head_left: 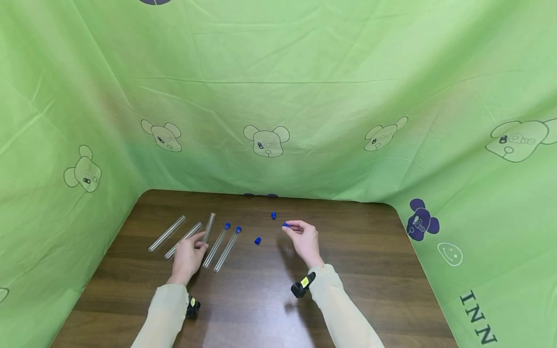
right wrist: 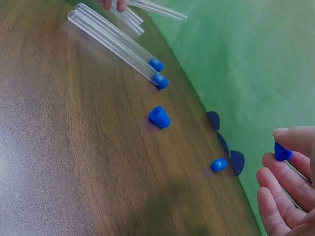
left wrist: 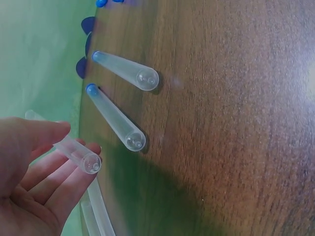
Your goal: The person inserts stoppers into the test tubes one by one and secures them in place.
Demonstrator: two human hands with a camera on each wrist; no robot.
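Observation:
My left hand (head_left: 188, 257) pinches a clear, uncapped test tube (left wrist: 74, 151) between thumb and fingers, its rounded end toward the wrist camera. A small blue cap (right wrist: 282, 152) is pinched in my right hand (head_left: 304, 240), its hollow end showing in the right wrist view. Between the hands lie two test tubes with blue caps, the nearer one (head_left: 227, 250) right of the other (head_left: 215, 246). Two loose blue caps rest on the table, one (head_left: 258, 240) closer to me and one (head_left: 273, 215) farther back.
Two more uncapped test tubes lie left of my left hand, one outermost (head_left: 167, 233) and one (head_left: 191, 233) partly behind the hand. Everything rests on a brown wooden table (head_left: 252, 309). Green printed cloth (head_left: 270, 101) hangs round its back and sides.

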